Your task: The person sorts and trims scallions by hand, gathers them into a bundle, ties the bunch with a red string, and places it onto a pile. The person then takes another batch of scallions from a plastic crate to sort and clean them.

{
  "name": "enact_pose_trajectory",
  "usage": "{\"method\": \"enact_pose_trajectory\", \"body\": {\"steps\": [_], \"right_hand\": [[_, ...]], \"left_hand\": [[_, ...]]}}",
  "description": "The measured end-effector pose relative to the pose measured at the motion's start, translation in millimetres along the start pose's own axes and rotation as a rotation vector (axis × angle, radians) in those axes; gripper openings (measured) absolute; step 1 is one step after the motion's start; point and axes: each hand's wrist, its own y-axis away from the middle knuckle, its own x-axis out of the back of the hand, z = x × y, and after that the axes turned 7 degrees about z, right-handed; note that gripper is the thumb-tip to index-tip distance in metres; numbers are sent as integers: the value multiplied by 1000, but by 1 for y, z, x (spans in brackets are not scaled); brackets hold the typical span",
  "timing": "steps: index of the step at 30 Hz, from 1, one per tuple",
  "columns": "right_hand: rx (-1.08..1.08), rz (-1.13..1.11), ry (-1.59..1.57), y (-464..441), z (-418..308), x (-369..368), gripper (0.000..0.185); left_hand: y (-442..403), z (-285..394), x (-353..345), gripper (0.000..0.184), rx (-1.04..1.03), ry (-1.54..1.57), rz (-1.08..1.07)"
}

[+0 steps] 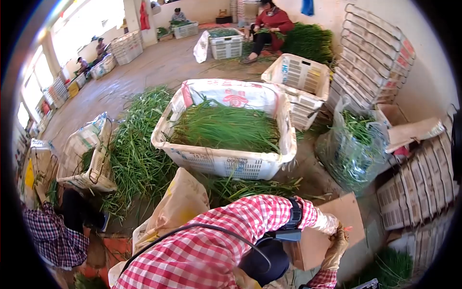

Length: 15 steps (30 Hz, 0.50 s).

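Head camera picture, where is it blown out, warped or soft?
In the head view, the windows at upper left are washed out to white, with a coloured flare along the rim; the floor has a pale sheen; the wide lens bows the stacked crates at right and leaves the corners black; the greens in the middle crate look smeared.

Both hands (339,238) meet at a cardboard box (350,212) near a white crate (211,161) of green stalks (226,127)
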Motion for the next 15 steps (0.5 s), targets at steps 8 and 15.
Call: {"method": "enact_pose_trajectory", "body": {"steps": [8,15], "right_hand": [[79,170,564,-223,65,79,13],[-57,357,923,-249,48,78,29]], "left_hand": [[60,-16,158,53,243,-349,-37],[296,-12,363,34,654,-73,621]]}}
